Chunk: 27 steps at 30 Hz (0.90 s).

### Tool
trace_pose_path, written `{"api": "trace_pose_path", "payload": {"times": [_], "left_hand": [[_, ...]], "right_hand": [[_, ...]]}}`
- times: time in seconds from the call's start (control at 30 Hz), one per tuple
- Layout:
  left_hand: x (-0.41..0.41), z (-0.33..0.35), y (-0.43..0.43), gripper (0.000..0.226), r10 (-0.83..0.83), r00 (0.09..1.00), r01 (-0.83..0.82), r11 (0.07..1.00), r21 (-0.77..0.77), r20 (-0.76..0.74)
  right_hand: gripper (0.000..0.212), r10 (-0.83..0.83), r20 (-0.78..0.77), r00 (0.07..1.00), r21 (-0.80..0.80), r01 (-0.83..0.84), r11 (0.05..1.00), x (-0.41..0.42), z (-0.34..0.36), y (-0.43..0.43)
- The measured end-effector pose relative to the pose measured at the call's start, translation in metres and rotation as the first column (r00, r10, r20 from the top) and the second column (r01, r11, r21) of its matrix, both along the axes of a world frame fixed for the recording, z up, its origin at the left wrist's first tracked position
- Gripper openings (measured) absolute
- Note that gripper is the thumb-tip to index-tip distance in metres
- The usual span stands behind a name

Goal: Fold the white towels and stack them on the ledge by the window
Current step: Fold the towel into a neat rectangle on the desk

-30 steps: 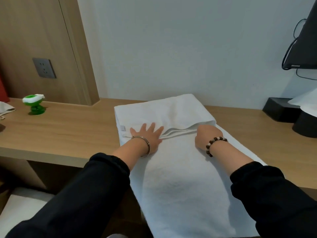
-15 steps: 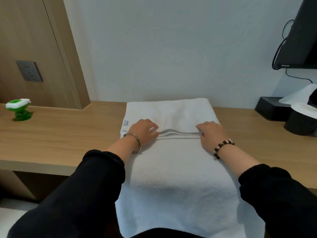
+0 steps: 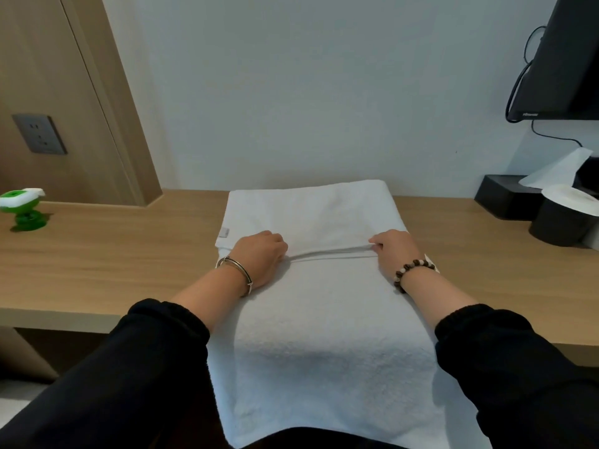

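Both hands on a white towel spread across the wooden desk.
The left hand and right hand curl over the folded layer's near edge, apparently pinching it, though the fingertips are partly hidden. The towel's near end hangs off the desk.

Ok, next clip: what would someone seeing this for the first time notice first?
A big white towel fills the middle, laid across the wooden desk, its near end hanging over the front edge and its far end folded back. The left hand, wearing a metal bangle, and the right hand, wearing a bead bracelet, both grip that folded edge. A small green object stands far left.
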<state>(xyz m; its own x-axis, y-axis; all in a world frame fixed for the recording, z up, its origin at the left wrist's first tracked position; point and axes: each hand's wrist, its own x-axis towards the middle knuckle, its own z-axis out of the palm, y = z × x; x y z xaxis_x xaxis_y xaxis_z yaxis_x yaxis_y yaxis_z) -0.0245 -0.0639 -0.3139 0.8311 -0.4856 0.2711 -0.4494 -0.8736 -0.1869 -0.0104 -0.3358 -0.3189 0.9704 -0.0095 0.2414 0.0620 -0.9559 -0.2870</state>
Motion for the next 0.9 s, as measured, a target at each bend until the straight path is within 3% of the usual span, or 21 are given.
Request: {"api": "trace_pose_path", "payload": {"times": [0.13, 0.23, 0.3, 0.33, 0.4, 0.47, 0.53, 0.6, 0.67, 0.7, 0.77, 0.83, 0.9], "left_hand": [[0.002, -0.007, 0.002, 0.02, 0.042, 0.999, -0.044, 0.99, -0.136, -0.016], [0.002, -0.008, 0.004, 0.019, 0.042, 0.998, -0.049, 0.985, -0.163, -0.049], [0.002, -0.009, 0.004, 0.019, 0.054, 0.998, -0.061, 0.983, -0.173, -0.045], [0.001, -0.009, 0.003, 0.019, 0.051, 0.998, -0.056, 0.984, -0.169, -0.036], [0.0, -0.007, 0.003, 0.02, 0.058, 0.998, -0.061, 0.99, -0.125, -0.025], [-0.004, -0.003, 0.003, 0.019, 0.026, 1.0, -0.026, 1.0, -0.016, 0.011], [-0.01, 0.004, 0.006, 0.005, -0.151, 0.986, 0.143, 0.985, 0.098, 0.077], [-0.019, 0.009, 0.009, 0.016, -0.294, 0.95, 0.279, 0.951, 0.131, 0.106], [-0.021, 0.007, 0.007, 0.01, -0.286, 0.955, 0.276, 0.954, 0.119, 0.079], [-0.019, 0.004, 0.006, 0.005, -0.236, 0.969, 0.229, 0.969, 0.096, 0.069], [-0.015, 0.0, 0.008, 0.019, -0.146, 0.989, 0.146, 0.989, 0.03, -0.003], [-0.014, -0.001, 0.013, 0.022, -0.134, 0.99, 0.127, 0.981, -0.143, -0.034], [-0.015, -0.001, 0.02, 0.02, -0.096, 0.994, 0.08, 0.955, -0.286, -0.044]], "right_hand": [[0.014, 0.018, 0.008, 1.0, 0.02, -0.018, 1.0, 0.0, 0.015, -0.005], [0.01, 0.047, 0.191, 0.981, 0.091, -0.066, 0.994, -0.002, 0.026, -0.013], [0.013, 0.129, 0.26, 0.957, -0.091, -0.109, 0.99, -0.008, 0.024, -0.02], [0.013, 0.172, 0.218, 0.961, -0.206, -0.127, 0.97, -0.011, 0.019, -0.022], [0.017, 0.155, 0.087, 0.984, -0.266, -0.127, 0.956, -0.015, 0.009, -0.025], [0.021, 0.127, 0.037, 0.991, -0.206, -0.117, 0.972, -0.013, 0.005, -0.028], [0.02, 0.102, 0.032, 0.994, -0.14, -0.097, 0.985, -0.011, 0.005, -0.029], [0.02, 0.081, 0.039, 0.996, -0.095, -0.077, 0.992, -0.009, 0.004, -0.03], [0.02, 0.064, 0.033, 0.997, -0.092, -0.061, 0.994, -0.008, 0.001, -0.028], [0.02, 0.06, 0.033, 0.998, -0.095, -0.056, 0.994, -0.008, 0.001, -0.028], [0.019, 0.057, 0.04, 0.998, -0.102, -0.053, 0.993, -0.007, 0.0, -0.027], [0.019, 0.049, 0.061, 0.997, -0.039, -0.047, 0.998, -0.005, -0.001, -0.027], [0.022, -0.011, 0.064, 0.998, 0.265, -0.007, 0.964, -0.003, 0.001, -0.029]]}}
